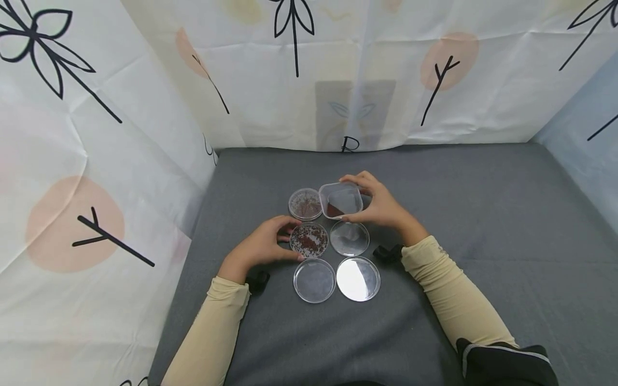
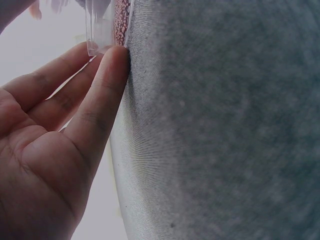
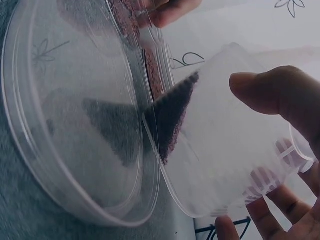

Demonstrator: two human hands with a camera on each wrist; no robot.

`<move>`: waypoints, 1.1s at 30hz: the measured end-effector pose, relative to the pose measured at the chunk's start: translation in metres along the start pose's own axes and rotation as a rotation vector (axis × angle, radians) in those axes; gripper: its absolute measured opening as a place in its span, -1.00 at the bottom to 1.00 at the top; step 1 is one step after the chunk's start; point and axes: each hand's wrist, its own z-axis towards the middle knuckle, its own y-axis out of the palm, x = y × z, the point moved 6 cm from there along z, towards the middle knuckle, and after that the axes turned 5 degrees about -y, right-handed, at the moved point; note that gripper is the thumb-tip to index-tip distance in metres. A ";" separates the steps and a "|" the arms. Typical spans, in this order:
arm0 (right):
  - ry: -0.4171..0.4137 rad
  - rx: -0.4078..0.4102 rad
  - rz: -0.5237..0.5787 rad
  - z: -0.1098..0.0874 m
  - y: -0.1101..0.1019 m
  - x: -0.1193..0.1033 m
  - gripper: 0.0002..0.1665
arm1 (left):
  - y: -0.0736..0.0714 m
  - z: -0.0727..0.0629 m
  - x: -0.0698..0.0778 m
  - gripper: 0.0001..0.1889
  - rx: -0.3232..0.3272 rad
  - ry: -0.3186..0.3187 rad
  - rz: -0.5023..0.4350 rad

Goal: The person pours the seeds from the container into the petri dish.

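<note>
Tipped tub held above and right of the middle dish

Key relation: the tub (image 1: pixel 344 198) sits up and to the right of the middle dish (image 1: pixel 326 244), its granule-loaded corner pointing down-left toward that dish. From the right hand (image 1: pixel 379 207), the dish lies left and nearer the wearer; the left hand (image 1: pixel 263 244) is closer to it. Whether the tub's low edge touches a rim cannot be settled from these angles.

Hands: right grips the tub, thumb and fingers spanning opposite sides. Left curls round the middle dish's left side, thumb at the near edge.

Materials: tub is cloudy, thin-walled plastic, squarish with rounded corners; no marked long axis. Its red-brown granules (image 1: pixel 334 210) form a wedge in 1 corner. Middle dish: round, clear, shallow, granules in a patchy scatter. Upper dish (image 1: pixel 306 217): similar, paler load. 3 further clear discs, right (image 1: pixel 350 238), near-left (image 1: pixel 314 280) and near-right (image 1: pixel 358 279), show no granules. Counter (image 1: pixel 483 241): matte grey cloth.
</note>
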 end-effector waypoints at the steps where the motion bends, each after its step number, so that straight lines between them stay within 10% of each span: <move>1: 0.007 0.003 -0.003 0.000 -0.001 0.001 0.01 | 0.000 0.000 -0.001 -0.15 0.000 0.001 -0.001; 33: 0.109 0.015 -0.019 -0.006 -0.020 0.040 -0.03 | 0.000 -0.003 0.000 -0.15 -0.004 0.004 -0.004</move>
